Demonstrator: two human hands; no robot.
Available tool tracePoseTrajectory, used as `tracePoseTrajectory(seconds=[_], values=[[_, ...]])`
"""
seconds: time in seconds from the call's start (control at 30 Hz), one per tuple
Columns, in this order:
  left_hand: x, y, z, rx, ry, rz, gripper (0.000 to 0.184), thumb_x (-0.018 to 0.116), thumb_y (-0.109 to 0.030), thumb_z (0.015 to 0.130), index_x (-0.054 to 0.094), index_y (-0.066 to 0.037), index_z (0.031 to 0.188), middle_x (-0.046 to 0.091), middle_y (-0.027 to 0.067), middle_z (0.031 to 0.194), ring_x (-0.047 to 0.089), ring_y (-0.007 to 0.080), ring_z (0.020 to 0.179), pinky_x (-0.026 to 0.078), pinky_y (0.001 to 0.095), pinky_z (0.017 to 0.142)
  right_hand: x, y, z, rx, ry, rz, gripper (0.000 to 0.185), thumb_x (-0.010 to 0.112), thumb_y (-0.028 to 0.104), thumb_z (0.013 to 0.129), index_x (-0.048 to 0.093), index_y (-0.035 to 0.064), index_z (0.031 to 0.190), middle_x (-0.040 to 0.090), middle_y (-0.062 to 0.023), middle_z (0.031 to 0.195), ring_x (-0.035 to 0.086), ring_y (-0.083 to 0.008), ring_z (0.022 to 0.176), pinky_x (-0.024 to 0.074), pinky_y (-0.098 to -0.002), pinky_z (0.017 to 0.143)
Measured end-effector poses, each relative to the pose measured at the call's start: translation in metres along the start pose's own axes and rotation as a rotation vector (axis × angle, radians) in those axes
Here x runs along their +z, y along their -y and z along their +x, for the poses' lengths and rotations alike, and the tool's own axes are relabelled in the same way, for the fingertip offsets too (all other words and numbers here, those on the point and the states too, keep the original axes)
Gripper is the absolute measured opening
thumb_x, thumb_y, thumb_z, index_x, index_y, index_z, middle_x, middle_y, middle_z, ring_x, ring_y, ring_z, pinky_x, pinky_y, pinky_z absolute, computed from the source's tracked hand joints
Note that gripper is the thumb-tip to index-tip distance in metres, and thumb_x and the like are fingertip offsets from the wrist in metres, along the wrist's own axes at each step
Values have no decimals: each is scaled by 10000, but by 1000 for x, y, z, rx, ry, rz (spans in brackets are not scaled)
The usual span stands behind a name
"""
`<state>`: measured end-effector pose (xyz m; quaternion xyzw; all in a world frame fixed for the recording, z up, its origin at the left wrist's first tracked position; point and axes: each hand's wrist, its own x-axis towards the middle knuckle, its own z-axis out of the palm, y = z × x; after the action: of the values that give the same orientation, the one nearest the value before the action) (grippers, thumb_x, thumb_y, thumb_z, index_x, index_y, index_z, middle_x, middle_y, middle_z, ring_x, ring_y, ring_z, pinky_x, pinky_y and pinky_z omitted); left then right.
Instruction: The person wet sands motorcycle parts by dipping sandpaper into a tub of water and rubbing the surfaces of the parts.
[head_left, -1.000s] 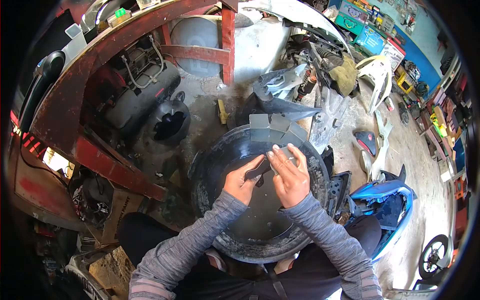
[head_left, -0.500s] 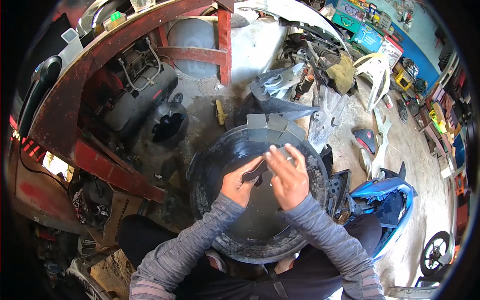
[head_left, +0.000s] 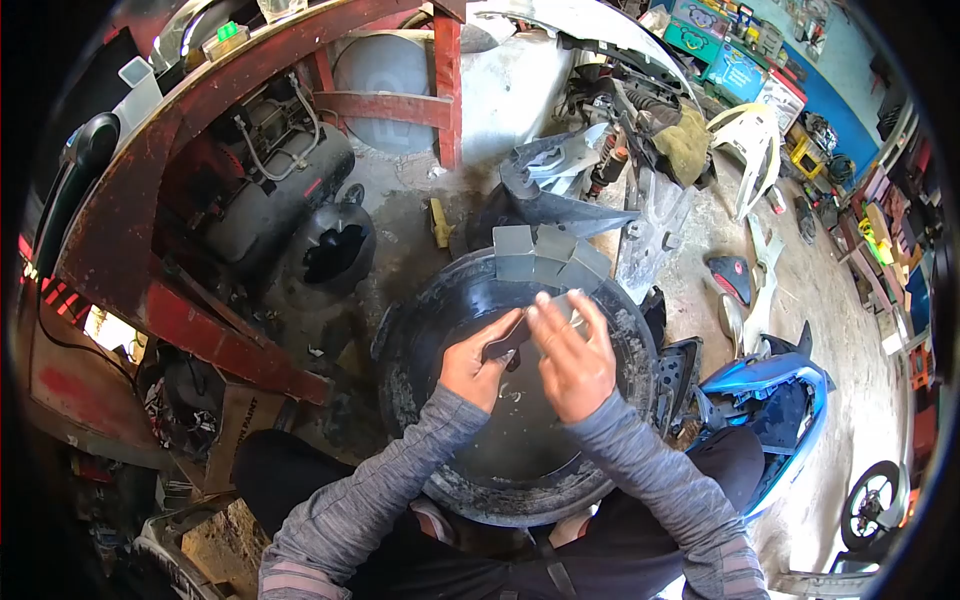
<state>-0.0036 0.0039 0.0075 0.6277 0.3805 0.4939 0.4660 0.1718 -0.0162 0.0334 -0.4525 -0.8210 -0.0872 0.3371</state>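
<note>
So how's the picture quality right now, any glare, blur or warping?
All in the head view: wide-lens warping bends the red bench into an arc, with black corners; glare washes out the floor at right; deep shadow dulls the tank under the bench; the right hand looks slightly smeared, the left hand a bit crisper.

Blue wall [head_left: 818, 95] top right, worn concrete floor [head_left: 800, 300], red-framed bench [head_left: 240, 60] at left, bright daylight on the right
</note>
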Motion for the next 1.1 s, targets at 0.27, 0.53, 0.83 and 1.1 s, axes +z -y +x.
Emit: tracePoseTrajectory(seconds=[0.27,0.53,0.83,1.1], values=[[1,-1,-1,-130,-3,-65,511,510,101,846,587,21,1344,657,157,1311,625,189,1177,474,302,1021,5,0,-1,0,-1,-30,605,692,37,706,633,50,1308,581,-128,1401,488,-434,1290,398,-544,1100],[0,5,-2,-24,-4,76,534,503,105,859,567,-2,1378,657,142,1316,607,145,1170,510,277,958,12,-3,1,86,-46,55,605,649,-30,675,655,44,1276,619,-133,1351,481,-449,1295,384,-558,1110],[0,9,2,-181,38,87,500,516,59,910,576,-59,1392,722,109,935,633,100,760,536,272,727,12,11,-2,19,-15,32,621,681,-13,628,675,47,1246,620,-116,1349,497,-433,1284,393,-564,1106],[1,-3,1,-90,-10,4,510,554,106,881,556,16,1382,707,107,1175,651,115,941,536,274,853,6,-6,2,74,10,25,544,634,-34,731,650,22,1272,595,-119,1384,461,-432,1311,387,-521,1117]])
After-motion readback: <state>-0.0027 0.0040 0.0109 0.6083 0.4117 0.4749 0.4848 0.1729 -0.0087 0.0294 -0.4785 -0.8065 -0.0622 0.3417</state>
